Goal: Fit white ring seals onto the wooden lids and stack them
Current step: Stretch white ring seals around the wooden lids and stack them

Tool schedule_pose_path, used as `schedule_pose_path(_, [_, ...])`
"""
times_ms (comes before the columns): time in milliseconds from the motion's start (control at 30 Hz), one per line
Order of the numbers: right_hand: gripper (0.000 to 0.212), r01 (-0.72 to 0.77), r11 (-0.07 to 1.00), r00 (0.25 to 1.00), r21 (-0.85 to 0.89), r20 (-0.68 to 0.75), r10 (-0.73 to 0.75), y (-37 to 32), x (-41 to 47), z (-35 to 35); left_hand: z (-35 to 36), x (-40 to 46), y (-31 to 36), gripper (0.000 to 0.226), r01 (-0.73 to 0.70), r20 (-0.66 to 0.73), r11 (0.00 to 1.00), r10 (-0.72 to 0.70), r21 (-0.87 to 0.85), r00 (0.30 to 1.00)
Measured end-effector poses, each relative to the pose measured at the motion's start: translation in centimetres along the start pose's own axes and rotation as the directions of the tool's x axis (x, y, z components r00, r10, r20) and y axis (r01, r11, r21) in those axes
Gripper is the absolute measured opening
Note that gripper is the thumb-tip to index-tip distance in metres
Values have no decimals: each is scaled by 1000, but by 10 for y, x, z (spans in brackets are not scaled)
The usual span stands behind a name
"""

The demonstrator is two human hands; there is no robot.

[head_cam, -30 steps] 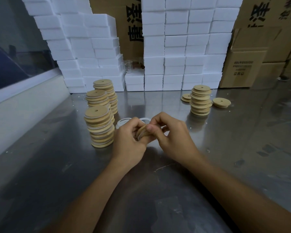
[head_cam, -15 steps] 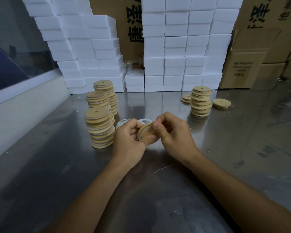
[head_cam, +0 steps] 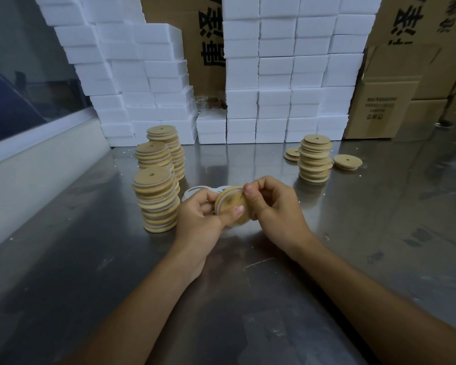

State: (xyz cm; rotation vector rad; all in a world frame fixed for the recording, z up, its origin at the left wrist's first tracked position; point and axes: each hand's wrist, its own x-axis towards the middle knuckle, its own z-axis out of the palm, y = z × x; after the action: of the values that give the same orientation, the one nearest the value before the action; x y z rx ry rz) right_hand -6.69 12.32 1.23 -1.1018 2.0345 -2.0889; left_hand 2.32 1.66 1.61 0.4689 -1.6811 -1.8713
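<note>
A round wooden lid point(head_cam: 229, 204) with a white ring seal around its rim is held upright between both hands above the steel table. My left hand point(head_cam: 203, 219) grips it from the left, thumb across its face. My right hand point(head_cam: 271, 206) pinches its upper right edge. Loose white ring seals point(head_cam: 192, 192) lie on the table just behind my left hand, partly hidden. Three stacks of lids stand at the left, the nearest stack point(head_cam: 156, 201) showing white seals between lids. A stack of bare lids point(head_cam: 315, 158) stands at the right.
The steel table point(head_cam: 248, 299) stretches toward me. White foam boxes point(head_cam: 287, 75) are piled along the back, with cardboard cartons point(head_cam: 385, 90) at the right. Single lids point(head_cam: 347, 161) lie beside the right stack. A pale ledge point(head_cam: 37, 154) runs along the left edge.
The lid has been turned in my hands so its flat face now points toward me, and more of the white seal shows along its rim. Both hands stayed in place.
</note>
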Motion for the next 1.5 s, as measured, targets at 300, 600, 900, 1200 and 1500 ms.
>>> schedule_pose_path(300, [10,1,997,998,-75,-70,-6,6,-3,4,-2,7,-9,24,-212,-50,958,225,192,973])
schedule_pose_path(600, [7,373,801,902,-468,-19,-431,-2,-6,2,-13,8,-6,12,-644,188,262,819,719,543])
schedule_pose_path(900, [10,308,887,913,-344,-155,-377,-8,-6,3,-10,12,-12,19,-368,2,823,407,433,913])
schedule_pose_path(1200, [14,-27,995,979,96,-198,46,-3,-4,4,-7,13,-14,22,-211,-44,943,229,256,972])
schedule_pose_path(1500, [19,252,890,967,-379,117,-225,-1,-5,-7,-27,13,2,15,-599,335,247,640,762,691])
